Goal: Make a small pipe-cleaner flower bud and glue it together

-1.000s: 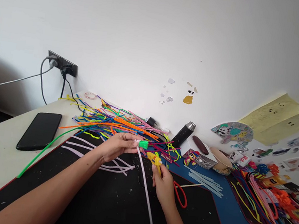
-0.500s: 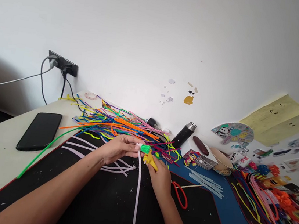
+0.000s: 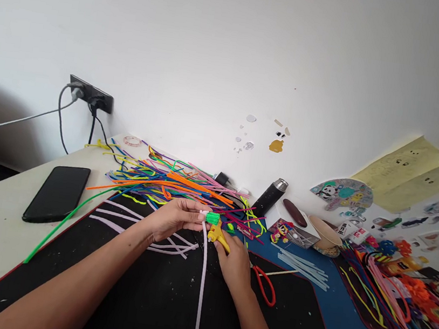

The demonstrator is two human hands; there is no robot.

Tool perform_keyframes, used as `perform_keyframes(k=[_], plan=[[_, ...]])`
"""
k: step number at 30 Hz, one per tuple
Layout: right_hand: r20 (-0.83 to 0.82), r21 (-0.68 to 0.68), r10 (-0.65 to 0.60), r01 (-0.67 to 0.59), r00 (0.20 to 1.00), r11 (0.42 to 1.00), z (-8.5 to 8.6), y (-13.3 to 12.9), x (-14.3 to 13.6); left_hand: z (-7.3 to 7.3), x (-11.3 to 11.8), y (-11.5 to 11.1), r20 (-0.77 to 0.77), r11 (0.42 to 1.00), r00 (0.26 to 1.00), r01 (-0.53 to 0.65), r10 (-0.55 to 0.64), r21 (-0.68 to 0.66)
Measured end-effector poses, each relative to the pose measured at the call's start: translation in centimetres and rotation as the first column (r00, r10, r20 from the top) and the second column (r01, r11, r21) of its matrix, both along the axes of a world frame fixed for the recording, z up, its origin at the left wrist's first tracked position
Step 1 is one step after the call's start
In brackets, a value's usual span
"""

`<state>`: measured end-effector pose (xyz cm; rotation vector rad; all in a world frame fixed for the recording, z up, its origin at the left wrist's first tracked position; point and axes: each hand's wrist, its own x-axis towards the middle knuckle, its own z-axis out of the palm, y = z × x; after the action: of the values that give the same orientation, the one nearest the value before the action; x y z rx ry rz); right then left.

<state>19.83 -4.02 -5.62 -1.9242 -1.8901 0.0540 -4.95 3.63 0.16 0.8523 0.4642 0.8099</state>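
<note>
Between thumb and fingers, my left hand [image 3: 179, 220] pinches a small green and white pipe-cleaner piece [image 3: 212, 218]. From it a long pale lilac pipe cleaner [image 3: 202, 287] hangs down toward me over the black mat. My right hand [image 3: 235, 262] is wrapped round a yellow glue gun [image 3: 219, 236], its front end close under the green part. Whether the nozzle touches the piece cannot be made out. Several pale lilac pipe cleaners [image 3: 118, 214] lie on the mat behind my left wrist. Red-handled scissors [image 3: 265, 288] rest beside my right forearm, their blades partly hidden.
A heap of coloured pipe cleaners [image 3: 176, 180] spreads along the wall. At left lies a black phone [image 3: 58, 193]. Toward the right stand a black thermos [image 3: 270, 198] and a tissue box [image 3: 302, 228], with translucent glue sticks [image 3: 303, 266] in front. More craft pieces [image 3: 410, 284] crowd the far right.
The glue gun has tilted and shifted slightly left, nearer to the pale pipe cleaner below the green part. My left hand keeps its hold in nearly the same place.
</note>
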Motion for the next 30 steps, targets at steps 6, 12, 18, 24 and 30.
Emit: perform_keyframes(k=[6,12,18,24,30], plan=[[-0.365,0.139,-0.016,0.072,0.931,0.988,1.4,-0.8,0.2,-0.3,0.4,0.3,-0.045,0.996,0.996,-0.08,0.081,0.025],[-0.57,0.152,0.086,0.001,0.817,0.988,4.6,-1.7,-2.6,-0.4,0.7,0.1,-0.096,0.99,0.987,-0.121,0.127,0.067],[-0.795,0.021,0.117,-0.165,0.595,0.986,5.1,-0.9,-6.1,-0.3,0.9,0.0,-0.102,0.985,0.982,-0.149,0.158,0.086],[-0.851,-0.074,0.039,-0.193,0.524,0.979,4.7,0.2,-6.9,-0.8,1.3,0.1,-0.104,0.985,0.98,-0.162,0.168,0.061],[-0.839,-0.091,0.076,-0.278,0.538,0.956,4.1,0.1,-6.9,-0.6,1.2,0.1,-0.075,0.98,0.978,-0.192,0.196,0.057]])
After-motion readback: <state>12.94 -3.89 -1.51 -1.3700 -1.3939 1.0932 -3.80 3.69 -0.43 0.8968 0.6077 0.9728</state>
